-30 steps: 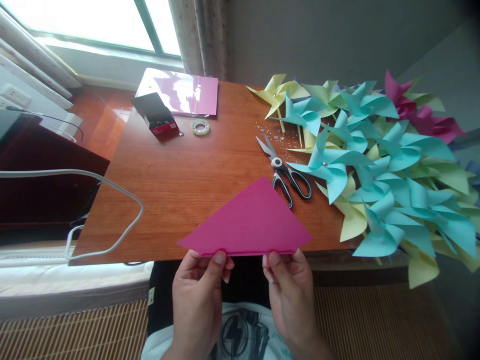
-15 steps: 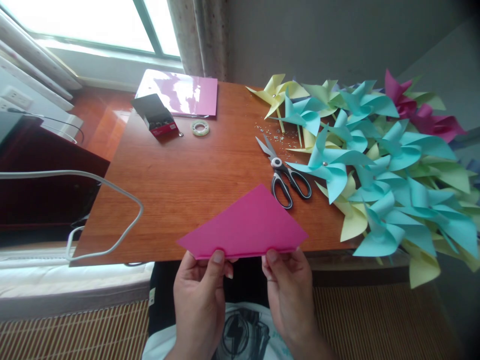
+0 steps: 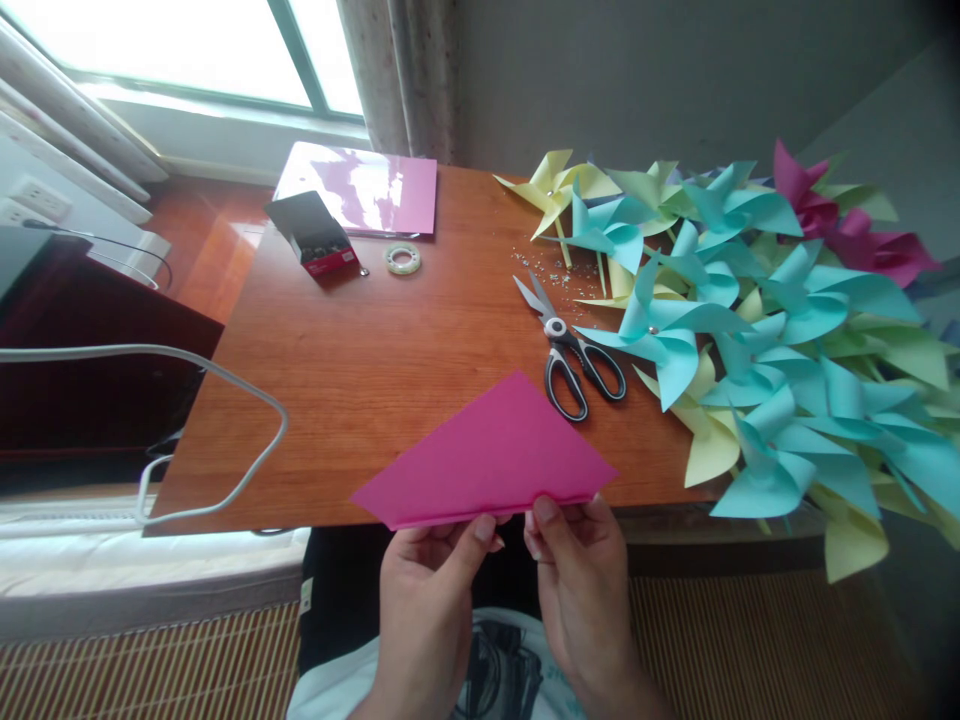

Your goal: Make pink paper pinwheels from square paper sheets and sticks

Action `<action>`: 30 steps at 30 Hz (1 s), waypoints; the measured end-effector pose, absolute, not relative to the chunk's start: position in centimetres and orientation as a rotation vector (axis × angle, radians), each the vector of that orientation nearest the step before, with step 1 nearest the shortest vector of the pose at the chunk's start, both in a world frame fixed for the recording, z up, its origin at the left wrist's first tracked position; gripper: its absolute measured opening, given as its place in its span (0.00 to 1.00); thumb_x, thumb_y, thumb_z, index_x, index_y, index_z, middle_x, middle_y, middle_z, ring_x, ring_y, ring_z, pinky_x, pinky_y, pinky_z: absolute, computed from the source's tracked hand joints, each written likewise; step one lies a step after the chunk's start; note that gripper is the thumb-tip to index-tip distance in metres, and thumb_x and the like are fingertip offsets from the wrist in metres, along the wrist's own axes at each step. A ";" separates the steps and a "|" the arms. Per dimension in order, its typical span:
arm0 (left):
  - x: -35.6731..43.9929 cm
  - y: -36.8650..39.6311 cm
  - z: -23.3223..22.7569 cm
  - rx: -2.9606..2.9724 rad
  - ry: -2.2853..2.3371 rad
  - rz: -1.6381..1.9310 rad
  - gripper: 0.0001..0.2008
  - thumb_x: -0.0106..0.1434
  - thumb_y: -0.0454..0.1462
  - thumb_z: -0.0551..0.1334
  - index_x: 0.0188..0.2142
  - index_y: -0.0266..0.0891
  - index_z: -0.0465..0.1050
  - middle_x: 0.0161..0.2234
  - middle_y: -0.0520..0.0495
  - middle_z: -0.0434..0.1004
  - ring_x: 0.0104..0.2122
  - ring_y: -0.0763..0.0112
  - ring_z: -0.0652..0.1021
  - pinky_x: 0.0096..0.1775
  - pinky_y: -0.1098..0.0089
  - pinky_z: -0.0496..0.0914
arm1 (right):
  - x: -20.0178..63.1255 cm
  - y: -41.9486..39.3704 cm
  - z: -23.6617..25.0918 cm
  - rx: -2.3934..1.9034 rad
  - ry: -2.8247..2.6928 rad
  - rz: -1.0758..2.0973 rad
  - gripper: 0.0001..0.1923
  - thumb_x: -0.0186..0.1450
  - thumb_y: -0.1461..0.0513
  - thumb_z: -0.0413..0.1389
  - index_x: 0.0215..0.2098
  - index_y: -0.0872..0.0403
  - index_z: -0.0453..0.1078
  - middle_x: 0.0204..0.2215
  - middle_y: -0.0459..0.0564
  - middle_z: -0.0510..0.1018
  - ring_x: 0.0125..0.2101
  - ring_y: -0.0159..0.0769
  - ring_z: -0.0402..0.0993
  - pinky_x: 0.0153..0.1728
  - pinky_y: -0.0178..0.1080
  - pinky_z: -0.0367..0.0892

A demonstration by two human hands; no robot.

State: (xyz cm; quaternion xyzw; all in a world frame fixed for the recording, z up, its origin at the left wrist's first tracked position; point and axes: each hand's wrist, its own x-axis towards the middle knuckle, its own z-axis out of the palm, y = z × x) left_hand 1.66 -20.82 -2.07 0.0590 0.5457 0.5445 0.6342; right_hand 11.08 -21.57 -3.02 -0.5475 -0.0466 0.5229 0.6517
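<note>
Bright window [image 3: 187, 50] top left w/ curtain [image 3: 397, 75], grey wall [image 3: 637, 70], wood table [image 3: 360, 370].

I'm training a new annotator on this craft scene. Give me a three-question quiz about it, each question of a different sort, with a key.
1. True or false: both hands grip the near edge of the pink paper triangle.
2. What lies closest beyond the triangle's far tip? A) tape roll B) scissors C) staple box
3. Fill in: most pinwheels in the heap at the right are ___ in colour.

Key:
1. True: the left hand and right hand pinch it.
2. B, the scissors.
3. Blue: see the pinwheels.
</note>
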 end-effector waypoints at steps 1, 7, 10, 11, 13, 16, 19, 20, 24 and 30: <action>1.8 -20.8 -2.0 0.129 1.251 1.247 0.15 0.45 0.34 0.79 0.32 0.37 0.80 0.30 0.47 0.85 0.30 0.67 0.82 0.32 0.72 0.78 | 11.1 -21.6 -3.0 -1.242 -0.101 1.193 0.13 0.54 0.61 0.73 0.29 0.54 0.74 0.21 0.41 0.77 0.20 0.25 0.69 0.21 0.27 0.66; 1.8 -20.6 -1.6 0.099 1.276 1.292 0.14 0.44 0.34 0.79 0.30 0.37 0.79 0.27 0.50 0.83 0.29 0.70 0.82 0.32 0.74 0.78 | 11.0 -21.8 -3.0 -1.194 -0.170 1.277 0.12 0.55 0.61 0.73 0.32 0.52 0.76 0.24 0.43 0.80 0.22 0.27 0.71 0.23 0.29 0.68; 1.8 -20.6 -1.6 0.100 1.255 1.306 0.15 0.45 0.33 0.79 0.32 0.37 0.79 0.30 0.48 0.85 0.29 0.69 0.82 0.32 0.73 0.78 | 10.8 -21.9 -2.9 -1.155 -0.226 1.321 0.11 0.55 0.62 0.73 0.33 0.52 0.77 0.24 0.43 0.81 0.22 0.26 0.71 0.24 0.29 0.68; 1.8 -20.6 -1.7 0.104 1.246 1.305 0.15 0.45 0.34 0.79 0.32 0.37 0.80 0.31 0.48 0.85 0.29 0.70 0.82 0.32 0.73 0.78 | 10.7 -22.0 -2.9 -1.147 -0.224 1.330 0.10 0.55 0.62 0.72 0.32 0.52 0.78 0.24 0.43 0.81 0.23 0.26 0.71 0.24 0.29 0.68; 1.9 -20.6 -1.7 0.110 1.232 1.302 0.15 0.46 0.34 0.79 0.33 0.37 0.80 0.30 0.48 0.85 0.29 0.71 0.82 0.33 0.74 0.78 | 10.6 -22.0 -2.8 -1.139 -0.198 1.334 0.09 0.56 0.63 0.72 0.33 0.52 0.78 0.26 0.44 0.81 0.24 0.27 0.72 0.25 0.29 0.69; 2.0 -20.6 -1.8 0.101 1.227 1.306 0.14 0.46 0.34 0.79 0.32 0.37 0.80 0.30 0.49 0.85 0.29 0.72 0.82 0.34 0.75 0.77 | 10.5 -22.0 -2.7 -1.116 -0.180 1.351 0.10 0.58 0.62 0.71 0.37 0.51 0.78 0.29 0.45 0.83 0.27 0.28 0.73 0.28 0.30 0.70; 2.0 -20.7 -1.9 0.096 1.231 1.318 0.14 0.46 0.34 0.79 0.31 0.37 0.79 0.29 0.49 0.84 0.28 0.72 0.82 0.34 0.75 0.77 | 10.5 -22.1 -2.6 -1.085 -0.195 1.363 0.08 0.59 0.62 0.70 0.35 0.52 0.78 0.27 0.44 0.81 0.26 0.26 0.72 0.29 0.30 0.70; 2.0 -20.7 -1.9 0.100 1.232 1.322 0.14 0.46 0.35 0.79 0.31 0.37 0.79 0.29 0.49 0.84 0.28 0.71 0.82 0.34 0.74 0.78 | 10.5 -22.1 -2.6 -1.084 -0.201 1.364 0.07 0.59 0.62 0.70 0.35 0.52 0.78 0.26 0.43 0.80 0.25 0.26 0.72 0.29 0.29 0.70; 2.0 -20.6 -1.8 0.126 1.258 1.301 0.14 0.47 0.36 0.79 0.31 0.36 0.79 0.27 0.50 0.83 0.27 0.71 0.81 0.34 0.73 0.78 | 10.4 -22.1 -2.6 -1.130 -0.189 1.344 0.09 0.59 0.62 0.70 0.37 0.52 0.78 0.27 0.43 0.82 0.26 0.26 0.73 0.29 0.29 0.70; 2.2 -20.6 -1.8 0.146 1.265 1.299 0.14 0.48 0.37 0.78 0.32 0.36 0.79 0.26 0.50 0.81 0.25 0.75 0.79 0.30 0.77 0.76 | 10.3 -22.0 -2.7 -1.158 -0.172 1.317 0.10 0.57 0.63 0.71 0.36 0.52 0.79 0.29 0.43 0.83 0.27 0.26 0.74 0.31 0.30 0.71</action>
